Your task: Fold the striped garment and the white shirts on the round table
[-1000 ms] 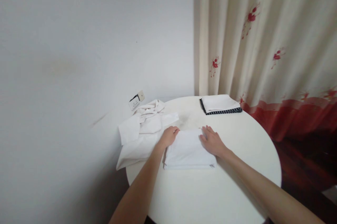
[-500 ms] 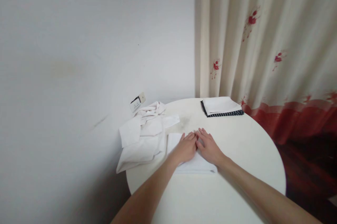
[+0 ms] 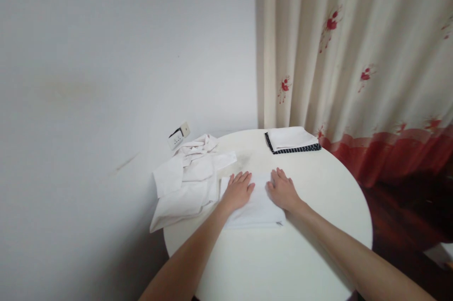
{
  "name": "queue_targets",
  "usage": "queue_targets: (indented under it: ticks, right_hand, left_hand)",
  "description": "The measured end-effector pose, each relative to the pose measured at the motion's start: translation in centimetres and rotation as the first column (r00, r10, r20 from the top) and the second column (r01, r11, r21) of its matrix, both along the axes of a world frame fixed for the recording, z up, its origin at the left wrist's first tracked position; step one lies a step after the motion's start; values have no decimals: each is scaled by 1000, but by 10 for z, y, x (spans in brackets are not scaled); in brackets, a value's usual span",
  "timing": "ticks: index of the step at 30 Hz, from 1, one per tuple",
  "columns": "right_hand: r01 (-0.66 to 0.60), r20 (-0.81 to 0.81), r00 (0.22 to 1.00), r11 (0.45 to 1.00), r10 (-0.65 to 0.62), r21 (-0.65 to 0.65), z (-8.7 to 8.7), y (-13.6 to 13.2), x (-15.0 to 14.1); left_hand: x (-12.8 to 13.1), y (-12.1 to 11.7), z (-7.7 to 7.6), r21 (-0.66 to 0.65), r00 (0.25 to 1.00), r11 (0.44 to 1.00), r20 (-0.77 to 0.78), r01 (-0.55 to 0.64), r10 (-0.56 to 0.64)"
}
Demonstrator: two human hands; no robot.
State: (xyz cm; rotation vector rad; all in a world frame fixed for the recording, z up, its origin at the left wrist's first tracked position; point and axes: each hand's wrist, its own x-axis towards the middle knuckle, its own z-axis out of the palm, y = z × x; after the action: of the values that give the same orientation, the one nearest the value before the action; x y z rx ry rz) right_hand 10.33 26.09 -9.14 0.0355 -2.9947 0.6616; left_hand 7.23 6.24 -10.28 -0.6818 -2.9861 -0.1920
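A folded white cloth (image 3: pixel 260 210) lies on the round white table (image 3: pixel 283 263) in front of me. My left hand (image 3: pixel 238 191) rests flat on the cloth's left part, fingers stretched out and pointing away from me. My right hand (image 3: pixel 282 190) lies flat on its right part, fingers also extended. A short gap of cloth shows between the two hands. Neither hand holds anything.
A crumpled pile of white cloths (image 3: pixel 187 180) hangs over the table's left edge by the wall. A folded white cloth on a dark dotted one (image 3: pixel 292 139) sits at the back. A wall socket (image 3: pixel 179 135) is behind the pile. A flowered curtain (image 3: pixel 354 65) hangs to the right.
A second ago the hands sat at the cloth's two sides; they came together at its middle, and have now slid apart a little, still flat on it.
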Motion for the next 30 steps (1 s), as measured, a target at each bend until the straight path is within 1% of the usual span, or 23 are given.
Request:
queue_targets:
  ticks: [2, 4, 6, 8, 11, 14, 16, 19, 21, 23, 24, 26, 28, 30]
  right_hand:
    - [-38, -92, 995, 999, 39, 10, 4, 0, 4]
    - [-153, -144, 977, 988, 155, 22, 7, -5, 10]
    - [-275, -122, 953, 960, 279, 47, 7, -13, 19]
    - [-336, -69, 937, 939, 342, 76, 4, -20, 26]
    - [-336, -17, 941, 938, 338, 92, 0, -24, 31]
    - [-297, 1, 955, 952, 298, 79, -3, -23, 29]
    - [-248, -1, 969, 966, 249, 68, -2, -19, 25]
    - [-137, 8, 991, 990, 137, 26, -2, -10, 15]
    - [-55, 11, 998, 998, 55, -5, -2, -2, 6]
    - [-9, -20, 1000, 1000, 9, -23, -3, 5, 0]
    - [-10, -48, 999, 1000, 8, -30, -3, 7, -2]
    - [-54, -113, 992, 998, 49, -45, -2, 7, -2]
    - [-147, -164, 977, 987, 135, -59, 0, 3, 1]
    - [-258, -177, 953, 964, 244, -62, 2, -3, 6]
  left_hand:
    - [-1, 0, 0, 19, 1000, 1000, 0, 4, -4]
    - [-1, 0, -1, 40, 1000, 999, 1, 7, -7]
    - [-3, 0, -2, 55, 1000, 998, -8, 10, -9]
    - [-4, 0, -5, 58, 1000, 998, -20, 5, -4]
    - [-6, 0, -7, 58, 999, 998, -35, -3, 5]
    - [-7, 0, -8, 59, 999, 998, -36, 0, 2]
    - [-6, 0, -6, 57, 1000, 998, -29, 2, 0]
    - [-5, 0, -4, 55, 1000, 998, -11, 4, -4]
    - [-5, 1, -3, 56, 1000, 998, -7, 6, -5]
    - [-5, 1, -2, 55, 1000, 998, -5, 6, -6]
    - [-5, 1, -2, 54, 1000, 999, -3, 7, -7]
    - [-5, 1, -2, 51, 1000, 999, 3, 7, -7]
    - [-5, 1, -3, 52, 1000, 999, 4, 9, -9]
    - [-5, 1, -4, 56, 1000, 998, 1, 10, -10]
